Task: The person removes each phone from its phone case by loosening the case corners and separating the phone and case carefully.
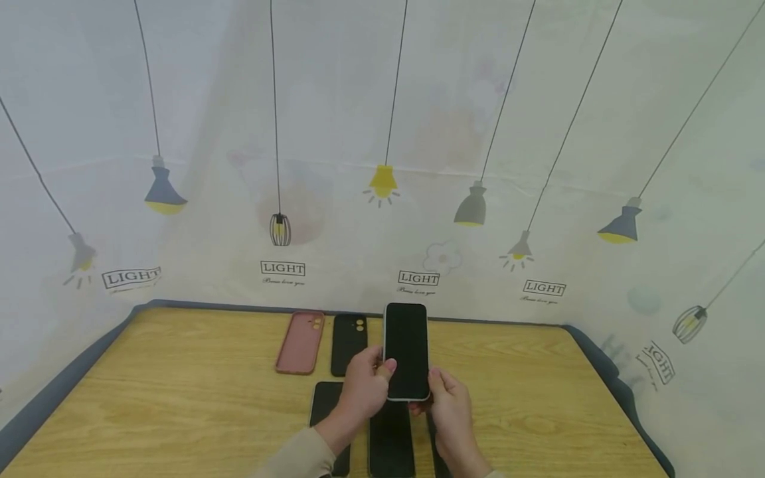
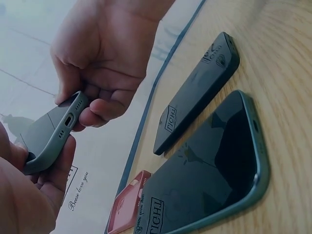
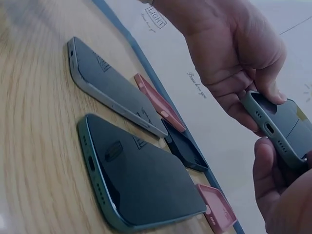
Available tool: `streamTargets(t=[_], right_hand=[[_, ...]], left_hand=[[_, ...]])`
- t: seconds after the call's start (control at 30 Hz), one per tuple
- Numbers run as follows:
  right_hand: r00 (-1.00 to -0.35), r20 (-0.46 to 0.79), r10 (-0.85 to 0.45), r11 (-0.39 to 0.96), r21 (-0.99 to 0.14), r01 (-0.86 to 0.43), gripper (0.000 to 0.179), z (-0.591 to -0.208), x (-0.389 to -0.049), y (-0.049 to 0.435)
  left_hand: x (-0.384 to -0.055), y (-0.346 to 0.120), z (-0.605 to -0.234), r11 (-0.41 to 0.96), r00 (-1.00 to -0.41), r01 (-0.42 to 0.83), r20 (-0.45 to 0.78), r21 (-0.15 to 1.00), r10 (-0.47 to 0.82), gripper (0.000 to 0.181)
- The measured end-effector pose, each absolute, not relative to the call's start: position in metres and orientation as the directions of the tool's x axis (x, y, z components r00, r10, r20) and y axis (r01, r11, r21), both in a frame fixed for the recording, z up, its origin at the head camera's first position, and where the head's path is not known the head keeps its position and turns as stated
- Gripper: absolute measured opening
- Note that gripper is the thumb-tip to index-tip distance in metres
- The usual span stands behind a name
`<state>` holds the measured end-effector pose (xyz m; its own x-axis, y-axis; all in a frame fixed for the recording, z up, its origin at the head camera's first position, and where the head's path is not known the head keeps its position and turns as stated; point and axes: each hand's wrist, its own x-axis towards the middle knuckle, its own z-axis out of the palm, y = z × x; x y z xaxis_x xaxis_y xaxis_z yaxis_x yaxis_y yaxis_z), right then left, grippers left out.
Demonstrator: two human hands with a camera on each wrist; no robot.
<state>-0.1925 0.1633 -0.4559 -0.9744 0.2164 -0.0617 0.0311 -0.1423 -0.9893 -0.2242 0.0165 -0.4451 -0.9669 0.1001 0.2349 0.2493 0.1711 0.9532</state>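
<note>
Both hands hold a smartphone in a green case (image 1: pixel 408 345) above the wooden table, its black screen facing up. My left hand (image 1: pixel 366 386) grips the left side, thumb over the screen's edge. At the lower right corner, my right hand (image 1: pixel 451 408) pinches the phone, with some fingers hidden beneath. The charging port end shows in both wrist views. Below the hands lie three more phones: a silver-edged one (image 3: pixel 114 87), a green-cased one in the middle (image 1: pixel 391 441), and a dark one on the right (image 2: pixel 200 92), partly covered by my right hand in the head view.
Near the table's (image 1: pixel 197 392) back edge lie a pink phone case (image 1: pixel 299 342) and a black one (image 1: pixel 345 342). Another pink case (image 3: pixel 218 207) appears in the right wrist view. A cloth printed with lamps (image 1: pixel 335 199) hangs behind the table.
</note>
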Motion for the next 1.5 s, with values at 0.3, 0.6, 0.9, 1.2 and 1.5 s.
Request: streamTargets(t=[0.3,0.6,0.9,1.2,1.5], right_hand=[[-0.976,-0.12,0.18,-0.304,-0.951,0.061,0.039,-0.459,-0.194,0.165],[-0.979,-0.177,0.104,-0.421,-0.9,0.118,0.041,-0.464,-0.194,0.166],[-0.985,-0.168,-0.031,-0.383,-0.908,0.167,0.033,-0.469,-0.197,0.173],[-0.98,-0.168,-0.103,0.004,-0.986,0.168,0.051,-0.463,-0.195,0.195],[-0.951,-0.101,-0.292,0.317,-0.948,0.003,0.05,-0.45,-0.187,0.204]], left_hand=[[-0.225,0.017,-0.445,0.107,-0.97,0.223,0.21,0.969,0.12,0.015],[-0.224,0.015,-0.443,-0.008,-0.972,0.145,0.144,0.989,0.185,0.022],[-0.228,0.008,-0.44,0.094,-0.965,0.155,0.13,0.983,0.227,0.017],[-0.229,0.002,-0.441,0.228,-0.96,0.232,0.185,0.946,0.21,0.011],[-0.231,-0.003,-0.44,0.281,-0.955,0.249,0.187,0.927,0.23,0.01]])
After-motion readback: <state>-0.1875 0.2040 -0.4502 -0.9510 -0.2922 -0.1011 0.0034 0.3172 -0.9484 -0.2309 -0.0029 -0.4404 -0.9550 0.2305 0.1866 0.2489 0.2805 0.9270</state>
